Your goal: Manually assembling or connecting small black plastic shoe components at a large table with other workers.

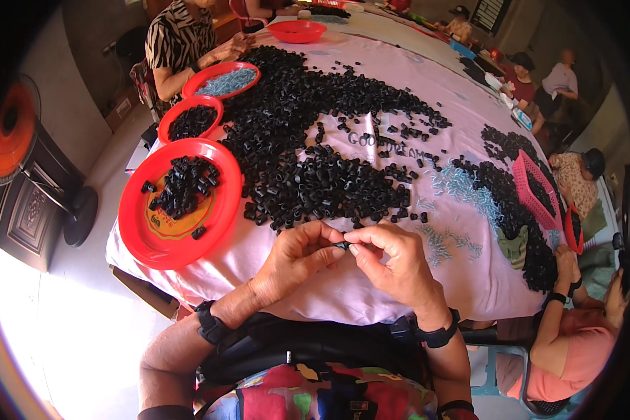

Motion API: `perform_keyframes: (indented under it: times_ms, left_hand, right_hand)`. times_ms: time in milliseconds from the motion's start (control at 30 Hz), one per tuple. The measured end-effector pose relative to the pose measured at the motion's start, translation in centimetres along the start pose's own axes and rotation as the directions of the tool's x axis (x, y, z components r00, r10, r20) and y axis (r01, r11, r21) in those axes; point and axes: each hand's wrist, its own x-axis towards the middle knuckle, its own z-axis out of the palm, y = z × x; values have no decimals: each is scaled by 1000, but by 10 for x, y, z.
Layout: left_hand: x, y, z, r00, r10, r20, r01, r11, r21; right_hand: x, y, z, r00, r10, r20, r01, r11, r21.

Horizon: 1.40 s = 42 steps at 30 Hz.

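Left hand (297, 253): I see fingers pinched on a small black piece (341, 246).
Right hand (392, 260): fingertips closed, apparently gripping it too.

Sunlit pale floor (84, 329), dark carved cabinet (24, 203)

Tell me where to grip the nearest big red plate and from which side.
Grip the red plate by its raised rim on the near edge, coming from the left hand's side. That rim is bare; the black plastic pieces sit mid-plate.
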Motion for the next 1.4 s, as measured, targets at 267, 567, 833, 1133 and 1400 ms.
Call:
perform_keyframes:
  times_ms: [267,567,833,1133,1400]
  left_hand:
    - [-1,0,8,998,-13,-54,20,992,128]
    - [1,7,15,990,28,-140,13,959,281]
    - [17,20,14,995,36,-98,-10,969,246]
    - [34,20,23,996,-9,-89,19,993,118]
    - [34,15,30,981,30,-191,28,955,295]
  right_hand:
    - [-2,5,1,1000,-7,-7,7,1000,20]
    - [5,4,1,999,37,-19,-38,999,-22]
    - [8,4,-3,996,-2,-84,-2,999,-47]
    - [10,10,-18,992,-2,-126,-3,999,-42]
    - [17,13,-19,996,53,-72,-62,991,-120]
